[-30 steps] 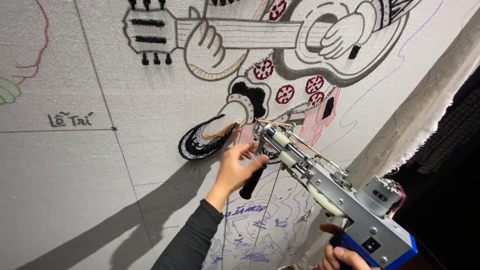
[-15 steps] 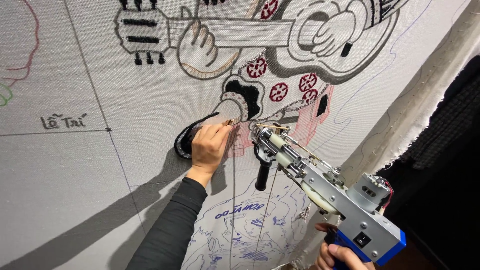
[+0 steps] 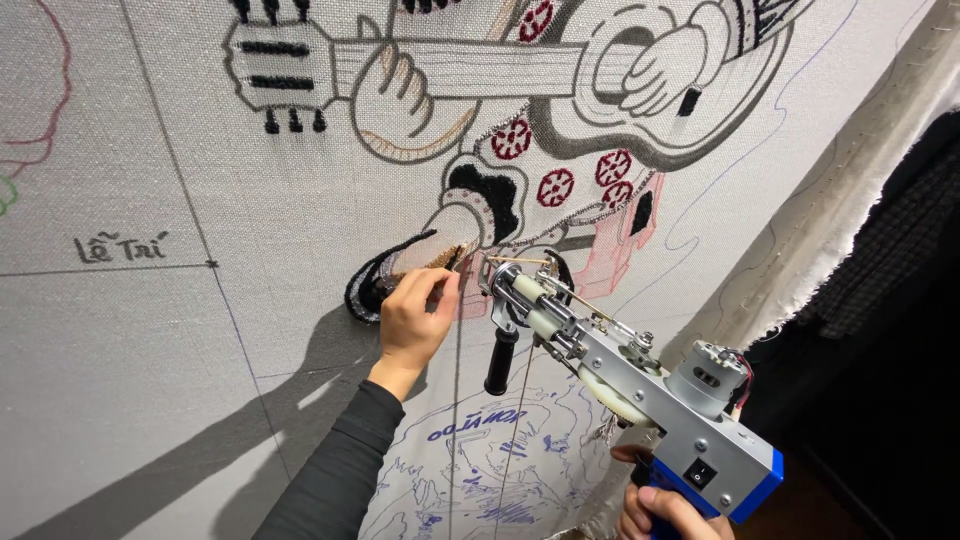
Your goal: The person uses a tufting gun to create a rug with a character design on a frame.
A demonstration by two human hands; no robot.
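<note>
Cloth [image 3: 150,380]: left hand [image 3: 415,320] stays (tufting gun [image 3: 620,380] nearer).

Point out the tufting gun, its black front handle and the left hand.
tufting gun [image 3: 640,385], head view, on the metal body.
black handle [image 3: 499,362], head view, mid-grip.
left hand [image 3: 415,320], head view, back of the hand.

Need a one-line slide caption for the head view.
Left hand touches brown tufting on the stretched cloth while right hand holds a tufting gun against it.
</note>
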